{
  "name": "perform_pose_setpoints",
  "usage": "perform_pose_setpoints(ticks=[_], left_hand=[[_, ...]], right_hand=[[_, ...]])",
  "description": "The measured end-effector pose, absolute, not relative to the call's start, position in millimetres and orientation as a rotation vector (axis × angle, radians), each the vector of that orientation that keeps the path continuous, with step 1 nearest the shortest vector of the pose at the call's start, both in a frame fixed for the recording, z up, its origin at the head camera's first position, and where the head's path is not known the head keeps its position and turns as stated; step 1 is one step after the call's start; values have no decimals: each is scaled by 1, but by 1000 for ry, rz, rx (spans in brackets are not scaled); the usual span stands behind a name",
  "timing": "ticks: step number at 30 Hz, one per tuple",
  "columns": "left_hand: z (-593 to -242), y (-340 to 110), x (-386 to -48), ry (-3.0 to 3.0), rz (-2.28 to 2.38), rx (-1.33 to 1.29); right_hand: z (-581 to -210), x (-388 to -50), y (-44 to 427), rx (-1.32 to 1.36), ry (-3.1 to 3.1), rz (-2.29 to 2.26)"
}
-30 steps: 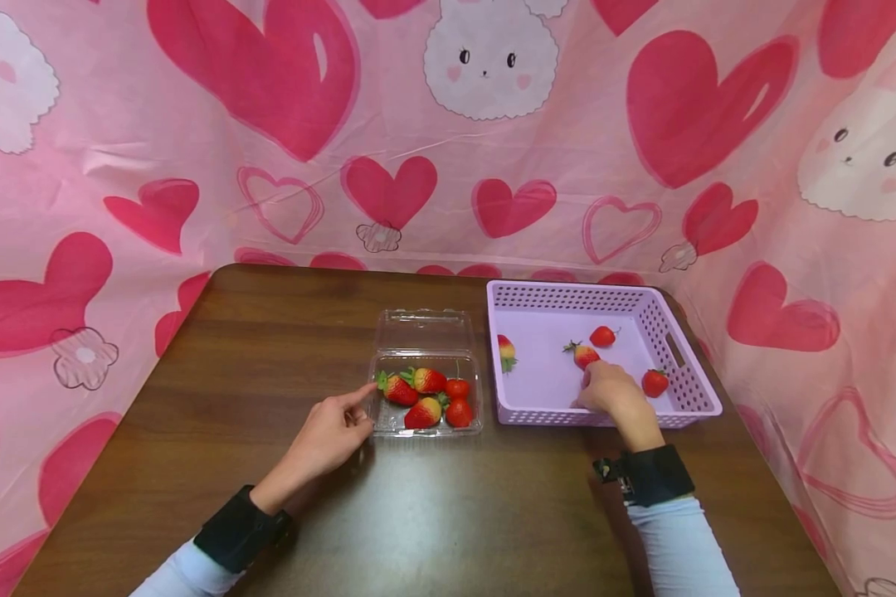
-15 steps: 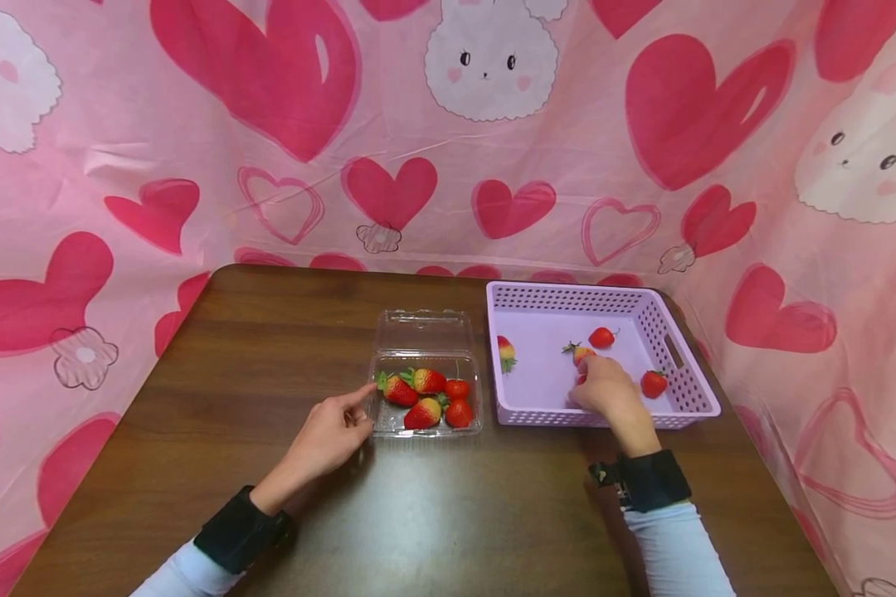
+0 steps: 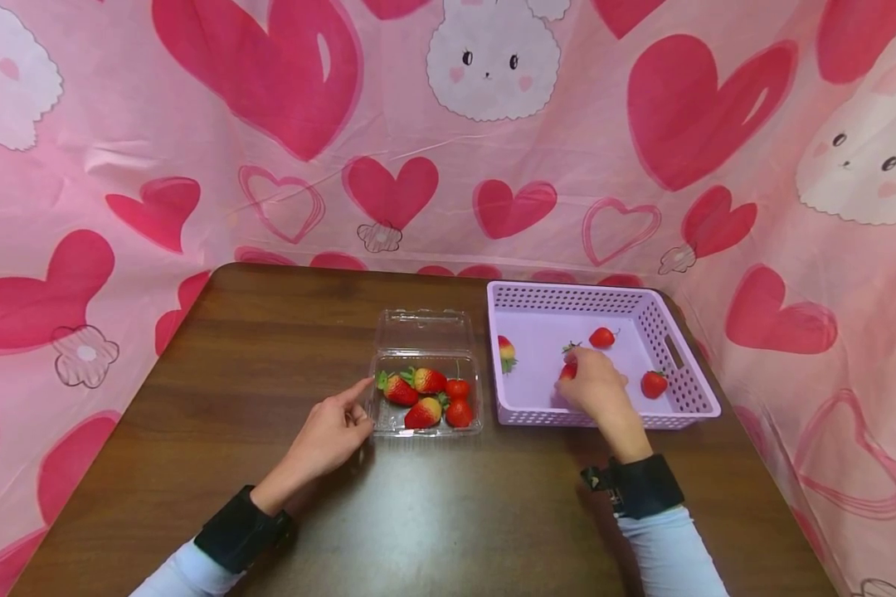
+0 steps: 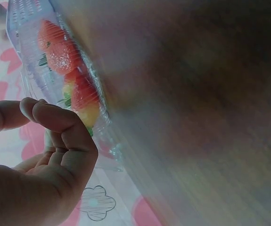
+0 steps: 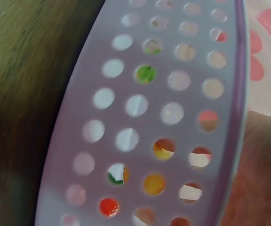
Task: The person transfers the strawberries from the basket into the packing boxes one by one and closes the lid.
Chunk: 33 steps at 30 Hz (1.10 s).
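A clear plastic clamshell container (image 3: 426,432) stands with its lid up, holding several red-and-yellow strawberries (image 3: 398,390). At its left side is my left hand (image 3: 332,433); the straight index finger touches the rim and the thumb lies near the front corner. Inside the lilac basket (image 3: 552,416), my right hand (image 3: 601,390) pinches a red strawberry (image 3: 567,371), mostly hidden by the fingers. Just behind it, only the leafy top of another strawberry (image 3: 571,347) shows. In the right wrist view, the basket's perforated wall (image 5: 140,103) covers most of the right hand's work.
More strawberries lie in the basket: one by the left wall (image 3: 506,354), one toward the back (image 3: 601,337), one at the right (image 3: 653,384). Both containers stand on a brown wooden table (image 3: 269,332). A pink heart-print cloth (image 3: 448,207) hangs behind and around it.
My right hand has moved left and slightly up in the basket, with the strawberry in its fingers. It now covers most of the strawberry behind. My left hand stays at the clamshell.
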State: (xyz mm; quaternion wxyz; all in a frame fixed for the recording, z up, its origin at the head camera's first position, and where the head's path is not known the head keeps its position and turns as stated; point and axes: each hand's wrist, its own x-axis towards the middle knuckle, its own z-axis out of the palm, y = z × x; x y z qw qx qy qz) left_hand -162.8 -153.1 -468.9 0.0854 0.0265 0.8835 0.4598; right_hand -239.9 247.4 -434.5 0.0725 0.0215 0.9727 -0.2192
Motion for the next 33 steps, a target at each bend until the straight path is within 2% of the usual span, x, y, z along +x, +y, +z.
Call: perform_pose_setpoints(ticks=[33], left_hand=[[-471,-154,-163,2631,1368,101]], right_hand=[[-433,-235,216,-210,3012,-700]])
